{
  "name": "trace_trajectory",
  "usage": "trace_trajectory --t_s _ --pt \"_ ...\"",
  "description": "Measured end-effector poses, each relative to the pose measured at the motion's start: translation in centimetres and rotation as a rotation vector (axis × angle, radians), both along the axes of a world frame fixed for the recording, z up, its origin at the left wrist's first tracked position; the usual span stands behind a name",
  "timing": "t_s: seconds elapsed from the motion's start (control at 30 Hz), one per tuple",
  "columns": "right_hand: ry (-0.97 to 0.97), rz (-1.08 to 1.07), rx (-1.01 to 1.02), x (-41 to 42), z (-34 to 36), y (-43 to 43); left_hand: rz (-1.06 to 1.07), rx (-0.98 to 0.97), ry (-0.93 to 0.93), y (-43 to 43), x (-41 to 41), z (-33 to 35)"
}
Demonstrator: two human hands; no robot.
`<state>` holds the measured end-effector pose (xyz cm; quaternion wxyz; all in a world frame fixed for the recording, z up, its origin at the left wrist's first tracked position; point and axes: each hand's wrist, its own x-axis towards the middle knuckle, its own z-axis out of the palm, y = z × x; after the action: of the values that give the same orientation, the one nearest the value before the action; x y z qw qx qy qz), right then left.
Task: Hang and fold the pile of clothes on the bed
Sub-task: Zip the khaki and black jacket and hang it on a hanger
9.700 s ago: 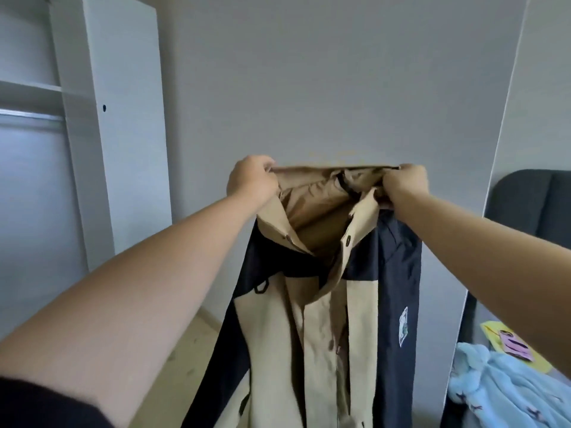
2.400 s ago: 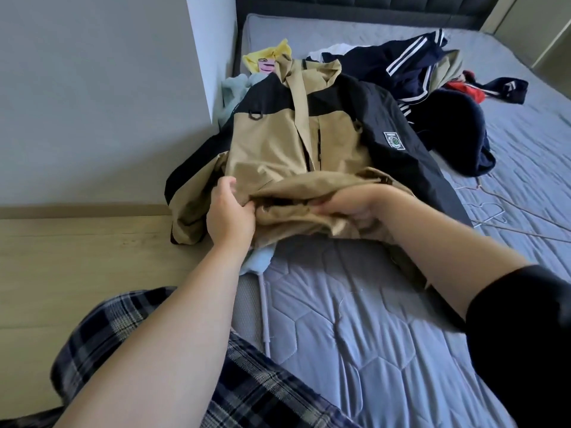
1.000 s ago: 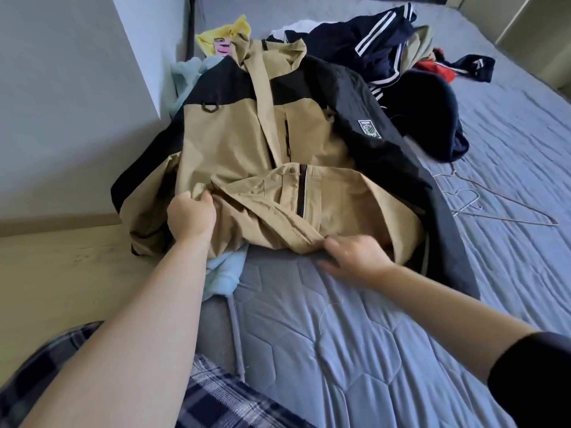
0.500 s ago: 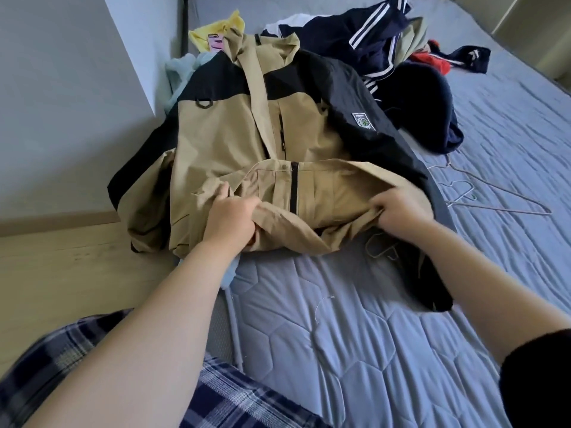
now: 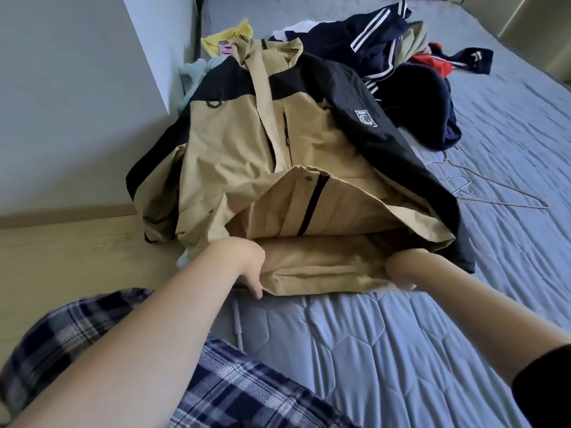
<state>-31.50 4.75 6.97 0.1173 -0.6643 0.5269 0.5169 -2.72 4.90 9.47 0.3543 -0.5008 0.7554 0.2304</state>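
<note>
Head view, tan-and-black jacket [image 5: 241, 156] front-up on the bed [image 5: 401, 341], left hand [image 5: 247, 264] and right hand [image 5: 401, 270] at its near hem, fingers [image 5: 257, 287] of both curled under, clamped on the folded edge, clothes pile [image 5: 389, 54] behind, wire hangers [image 5: 463, 186] alongside

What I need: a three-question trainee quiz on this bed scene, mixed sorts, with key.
1. True or false: the jacket lies on the bed.
2. The left hand and right hand both hold: A the jacket, B a towel, C nothing.
3. Fill in: the hangers lie on the jacket's ____ side.
Key: 1 true; 2 A; 3 right.
</note>
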Motion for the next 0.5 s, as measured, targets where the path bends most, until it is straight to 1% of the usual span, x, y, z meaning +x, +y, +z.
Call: trace_trajectory --t_s 0.03,0.07,0.1,0.13,0.17,0.2,0.23,0.27,0.3,0.33,0.37,0.43,0.47,0.5 --pt "-0.117 0.021 -0.072 0.8 0.4 0.3 0.078 0.081 0.039 0.5 0.1 0.1" --pt "-0.275 0.046 -0.188 1.6 0.9 0.7 0.162 0.056 0.128 0.8 0.2 0.5" --pt "-0.446 0.086 -0.338 2.3 1.2 1.0 0.201 -0.083 0.233 0.8 0.3 0.8" --pt "-0.636 0.155 -0.542 2.9 1.5 1.2 0.179 -0.309 0.333 0.9 0.3 1.0" --pt "-0.855 0.277 -0.785 3.5 1.8 1.4 0.116 -0.612 0.451 0.7 0.3 1.1" --pt "-1.061 0.429 -1.022 3.9 2.0 1.5 0.015 -0.933 0.579 0.6 0.4 0.9" --pt "-1.213 0.560 -1.195 4.5 2.3 1.5 -0.099 -1.206 0.673 0.8 0.3 0.9" --pt "-1.271 0.602 -1.312 4.9 2.4 1.4 -0.188 -1.385 0.720 0.9 0.2 0.8" --pt "-1.254 0.571 -1.370 5.2 2.4 0.9 -0.233 -1.458 0.722 0.7 0.2 0.7" --pt "-1.186 0.504 -1.351 5.4 2.3 0.5 -0.224 -1.450 0.670 0.5 0.2 0.4" --pt "-1.104 0.423 -1.297 5.6 2.2 0.0 -0.171 -1.415 0.595 0.3 0.3 0.0" --pt "-0.975 0.248 -1.089 5.9 2.2 -0.6 0.026 -1.350 0.448 0.4 0.6 -0.2" --pt "-0.944 0.166 -1.018 6.1 2.0 -0.9 0.128 -1.299 0.405 0.5 0.8 -0.2" --pt "-0.928 0.071 -0.978 6.2 1.9 -1.1 0.219 -1.246 0.408 0.4 0.9 -0.3"
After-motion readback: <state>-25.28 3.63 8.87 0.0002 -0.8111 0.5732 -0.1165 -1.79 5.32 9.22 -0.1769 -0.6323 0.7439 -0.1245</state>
